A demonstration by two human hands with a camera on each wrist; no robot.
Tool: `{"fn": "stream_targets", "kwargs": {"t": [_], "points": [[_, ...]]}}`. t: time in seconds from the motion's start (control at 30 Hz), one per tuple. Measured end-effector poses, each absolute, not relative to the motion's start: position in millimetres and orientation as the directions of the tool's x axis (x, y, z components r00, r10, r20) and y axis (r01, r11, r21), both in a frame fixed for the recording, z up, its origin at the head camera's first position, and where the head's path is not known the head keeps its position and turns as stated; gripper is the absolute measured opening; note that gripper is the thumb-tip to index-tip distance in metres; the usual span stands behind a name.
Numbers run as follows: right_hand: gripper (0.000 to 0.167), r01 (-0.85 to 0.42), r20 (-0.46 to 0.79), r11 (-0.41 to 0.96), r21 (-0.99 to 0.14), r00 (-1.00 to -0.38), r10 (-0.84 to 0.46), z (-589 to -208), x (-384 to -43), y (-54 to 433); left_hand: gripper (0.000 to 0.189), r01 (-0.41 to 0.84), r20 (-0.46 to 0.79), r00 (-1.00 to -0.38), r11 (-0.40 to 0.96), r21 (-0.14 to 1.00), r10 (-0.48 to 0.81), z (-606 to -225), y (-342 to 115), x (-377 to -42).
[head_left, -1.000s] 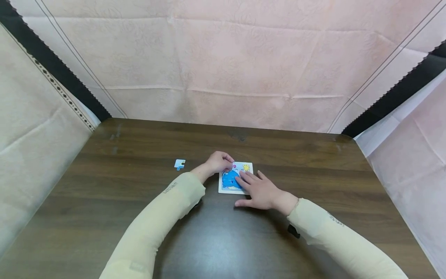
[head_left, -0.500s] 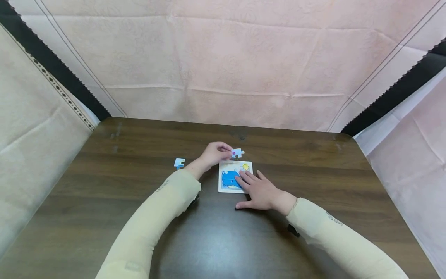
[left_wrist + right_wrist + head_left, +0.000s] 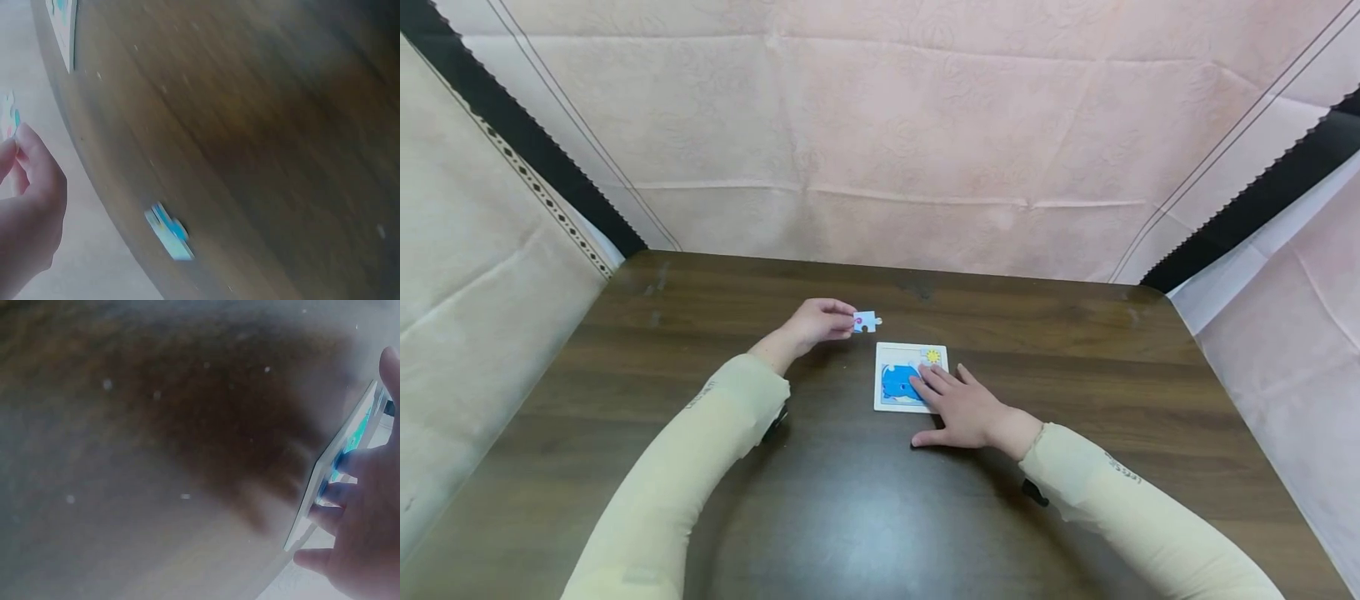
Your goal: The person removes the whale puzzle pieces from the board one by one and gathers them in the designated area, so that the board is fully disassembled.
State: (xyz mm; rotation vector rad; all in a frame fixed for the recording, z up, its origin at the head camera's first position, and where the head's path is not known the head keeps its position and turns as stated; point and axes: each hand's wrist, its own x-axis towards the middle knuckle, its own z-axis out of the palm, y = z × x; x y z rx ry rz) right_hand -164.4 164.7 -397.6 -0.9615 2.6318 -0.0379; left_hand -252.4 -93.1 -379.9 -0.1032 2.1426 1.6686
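My left hand (image 3: 816, 323) pinches a light-blue jigsaw piece (image 3: 865, 322) between thumb and fingers, above the table and left of the puzzle board's far corner. In the left wrist view that same piece (image 3: 11, 119) shows at the fingertips. The white-framed puzzle board (image 3: 895, 358) lies flat, with a blue whale and a yellow sun on it; its upper left part is bare. Spread, straight fingers of my right hand (image 3: 966, 414) rest on the board's right side and cover some of the picture. The right wrist view shows these fingers over the board's edge (image 3: 317, 469).
A second loose jigsaw piece (image 3: 167, 234) lies on the table in the left wrist view; the left arm hides it in the head view. The dark wooden table (image 3: 1075, 375) ends at a pale cloth (image 3: 910, 125) behind.
My left hand has lifted the jigsaw piece out of the board's upper left and carried it away to the left. The right hand has stayed on the board.
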Motion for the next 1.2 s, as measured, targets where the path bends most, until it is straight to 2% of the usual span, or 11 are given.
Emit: {"fn": "stream_targets", "kwargs": {"t": [0.53,0.83,1.2], "points": [[0.089,-0.626,-0.3,0.766,-0.148,-0.71,-0.637,-399.6,-165.0,164.7,0.035,-0.344,-0.428,-0.881,0.347,0.872,0.203,-394.3,-129.8,-249.5],[0.088,-0.628,-0.299,0.764,-0.148,-0.708,-0.64,-399.1,-164.3,164.7,0.032,-0.325,-0.449,-0.874,0.46,0.826,0.188,-402.5,-137.3,-248.2],[0.089,-0.626,-0.3,0.767,-0.142,-0.711,-0.636,-398.6,-163.9,164.8,0.032,-0.325,-0.447,-0.876,0.464,0.824,0.18,-398.3,-136.9,-247.5]]}}
